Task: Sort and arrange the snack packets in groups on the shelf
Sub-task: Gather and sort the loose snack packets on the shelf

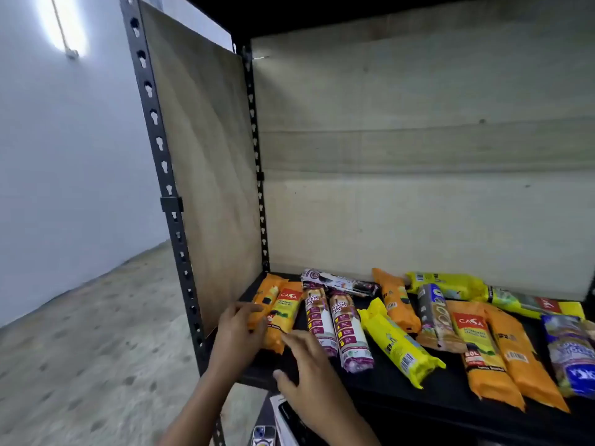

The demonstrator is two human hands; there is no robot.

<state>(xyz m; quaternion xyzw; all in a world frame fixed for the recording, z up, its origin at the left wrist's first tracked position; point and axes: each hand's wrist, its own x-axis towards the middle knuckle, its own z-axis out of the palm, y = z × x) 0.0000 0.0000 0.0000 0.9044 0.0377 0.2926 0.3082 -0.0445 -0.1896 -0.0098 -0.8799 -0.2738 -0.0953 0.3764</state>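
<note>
My left hand [240, 329] and right hand [309, 365], fingers spread, pressed two orange Casa packets [280, 313] beside the shelf's wooden side panel [206, 175]; the packets farther from it looked unsorted.

Bare storeroom: slotted metal rack [154, 130], plywood panels [418, 156], rough concrete floor [96, 333].
</note>
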